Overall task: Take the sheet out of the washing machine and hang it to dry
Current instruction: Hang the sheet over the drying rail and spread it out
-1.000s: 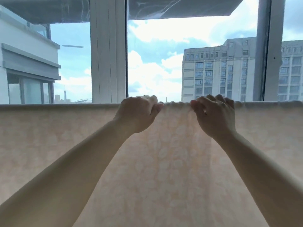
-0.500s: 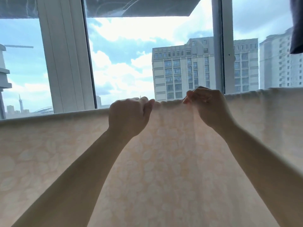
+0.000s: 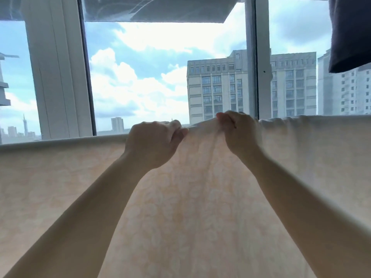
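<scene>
A pale peach sheet (image 3: 60, 177) with a faint leaf pattern hangs across the whole view, folded over a horizontal line that it hides. My left hand (image 3: 154, 143) grips the sheet's top fold at the centre. My right hand (image 3: 241, 133) pinches the fold just to the right, a little higher, and the cloth between the hands is bunched into creases. Whatever lies behind and below the sheet is hidden.
Tall windows with white frames (image 3: 58, 73) stand right behind the sheet, with buildings and cloudy sky outside. A dark cloth (image 3: 351, 33) hangs at the top right corner, above the sheet's right end.
The view has swung to the right, bringing the dark cloth in. My right hand has lifted the fold slightly, and the cloth between the hands has gathered more.
</scene>
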